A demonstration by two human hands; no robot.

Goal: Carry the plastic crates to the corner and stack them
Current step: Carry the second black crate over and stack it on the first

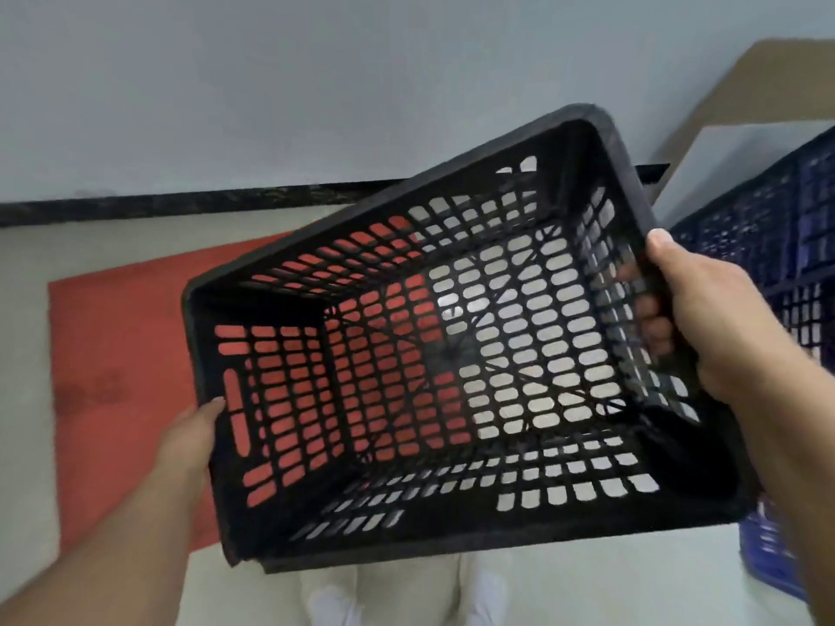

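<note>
- One black crate (433,354) was held up, tilted, over a red mat (122,354).
- The left hand (192,438) and right hand (705,309) each held one short side tightly.
- One blue crate stack (768,237) stood on the right.

The black crate (452,345) is an empty, open-topped plastic box with slotted lattice walls and floor. It is held off the floor, tilted, its far right corner highest, with the open top facing the camera. Blue crates (777,228) of the same lattice kind stand at the right edge, just beside it.
</note>
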